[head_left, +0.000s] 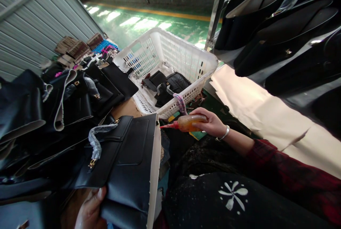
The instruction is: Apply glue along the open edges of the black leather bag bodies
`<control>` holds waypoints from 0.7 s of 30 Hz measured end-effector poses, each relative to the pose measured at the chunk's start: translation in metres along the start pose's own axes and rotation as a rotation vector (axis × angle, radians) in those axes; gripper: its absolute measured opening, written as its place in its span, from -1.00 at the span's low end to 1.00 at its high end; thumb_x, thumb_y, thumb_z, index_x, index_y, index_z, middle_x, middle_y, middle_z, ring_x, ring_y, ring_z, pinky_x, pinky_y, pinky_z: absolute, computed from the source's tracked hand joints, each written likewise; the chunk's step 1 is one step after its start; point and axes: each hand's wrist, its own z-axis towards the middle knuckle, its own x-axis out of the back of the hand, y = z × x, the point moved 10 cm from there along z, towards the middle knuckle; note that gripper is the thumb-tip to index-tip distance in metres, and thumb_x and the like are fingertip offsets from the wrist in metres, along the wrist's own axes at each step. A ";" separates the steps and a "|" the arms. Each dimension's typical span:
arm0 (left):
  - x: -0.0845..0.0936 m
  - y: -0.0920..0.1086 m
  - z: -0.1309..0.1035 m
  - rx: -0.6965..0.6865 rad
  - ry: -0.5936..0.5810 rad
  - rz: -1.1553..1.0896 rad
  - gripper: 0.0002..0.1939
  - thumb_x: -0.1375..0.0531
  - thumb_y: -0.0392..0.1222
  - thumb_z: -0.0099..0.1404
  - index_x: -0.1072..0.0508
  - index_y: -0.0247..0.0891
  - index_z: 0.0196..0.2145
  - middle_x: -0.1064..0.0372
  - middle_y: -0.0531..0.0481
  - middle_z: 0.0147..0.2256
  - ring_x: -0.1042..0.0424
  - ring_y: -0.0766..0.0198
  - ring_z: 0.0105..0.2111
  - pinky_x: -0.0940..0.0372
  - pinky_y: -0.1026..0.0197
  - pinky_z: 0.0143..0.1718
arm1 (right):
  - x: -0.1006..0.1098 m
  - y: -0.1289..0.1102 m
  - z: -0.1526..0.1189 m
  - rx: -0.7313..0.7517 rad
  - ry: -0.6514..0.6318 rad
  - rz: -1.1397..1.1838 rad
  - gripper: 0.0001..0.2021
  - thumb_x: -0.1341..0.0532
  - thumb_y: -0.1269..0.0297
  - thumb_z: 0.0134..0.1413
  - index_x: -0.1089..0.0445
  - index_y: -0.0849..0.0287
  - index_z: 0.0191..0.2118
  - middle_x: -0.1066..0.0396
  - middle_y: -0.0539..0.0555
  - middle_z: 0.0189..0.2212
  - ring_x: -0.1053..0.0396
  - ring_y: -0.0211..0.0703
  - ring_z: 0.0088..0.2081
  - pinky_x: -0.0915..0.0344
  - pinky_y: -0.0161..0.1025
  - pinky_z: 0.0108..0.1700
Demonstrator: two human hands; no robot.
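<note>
Head view: the black bag (133, 165) is lying between the two grips, its long pale edge (153, 175) facing the right grip (211, 122), seemingly so that the red nozzle (169, 126) is having a clear approach; the wrapped handle (95, 142) is resting on the bag's side away from the right grip, apparently out of its way. The left grip (92, 207) is pinching the bag narrowly, thumb on top and fingers hidden beneath, probably steadying it. The right grip is holding a squeeze bottle (190, 123) of amber liquid, fingers wrapping it, the nozzle pointing at the edge's end farthest from the left grip; whether its tip is touching, I cannot tell. Beyond the right grip, a white basket (204, 70) is holding black pieces (174, 84)
</note>
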 end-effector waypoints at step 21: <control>0.006 -0.010 0.011 0.079 -0.062 0.056 -0.44 -0.60 0.07 -0.43 -0.67 -0.20 -0.41 -0.62 -0.09 -0.29 -0.44 -0.29 0.09 -0.37 -0.05 0.15 | -0.040 0.008 -0.041 -0.154 -0.211 0.108 -0.53 -0.42 -0.08 -0.01 -0.44 0.19 -0.15 -0.44 0.05 -0.34 -0.39 -0.20 -0.38 -0.36 -0.30 -0.36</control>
